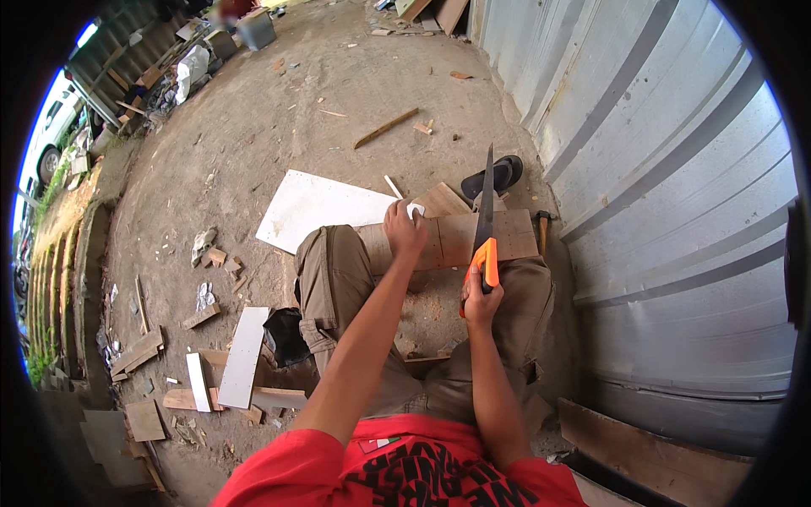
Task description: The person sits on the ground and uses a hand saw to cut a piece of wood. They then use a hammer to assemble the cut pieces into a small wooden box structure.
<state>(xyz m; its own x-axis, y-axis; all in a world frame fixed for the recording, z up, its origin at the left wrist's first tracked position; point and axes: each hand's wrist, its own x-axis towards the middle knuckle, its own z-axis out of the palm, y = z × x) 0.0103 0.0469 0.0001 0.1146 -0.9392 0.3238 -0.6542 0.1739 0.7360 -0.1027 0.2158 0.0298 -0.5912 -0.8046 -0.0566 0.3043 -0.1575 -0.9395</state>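
Note:
My right hand (481, 297) is wrapped round the orange and black handle of a handsaw (485, 215). The saw's long blade points away from me and passes over the right part of a wooden plank (456, 242) lying across in front of my knees. My left hand (405, 228) is closed at the plank's far left, with a small white piece (415, 209) showing at its fingers. Whether that hand also grips the plank is hidden. A large white board (325, 207) lies beyond my left knee, partly behind the left hand.
A black sandal (498, 176) is beyond the plank, and a hammer (542, 230) stands by its right end. Corrugated metal sheeting (667, 220) closes off the right side. Wood offcuts (139, 351) and a white strip (245, 355) lie at left; a loose stick (386, 128) lies ahead.

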